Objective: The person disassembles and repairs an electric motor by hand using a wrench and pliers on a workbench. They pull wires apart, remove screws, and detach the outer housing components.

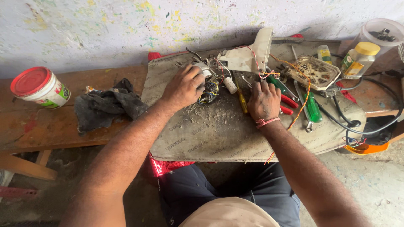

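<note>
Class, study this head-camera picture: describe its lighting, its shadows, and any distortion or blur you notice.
Head view: soft, even daylight without glare; a dim shadow on the wall behind the bench; wide-angle stretch enlarges the forearms at the lower edge; left hand and right hand sharp.

Your bare forearms, dusty hands and work clothes

Your arms are uncovered to above the elbow, with no sleeves in view. Your left hand and right hand are smudged with grey dust. A red-and-pink thread band circles your right wrist. You wear dark navy trousers and a beige shirt.
</note>
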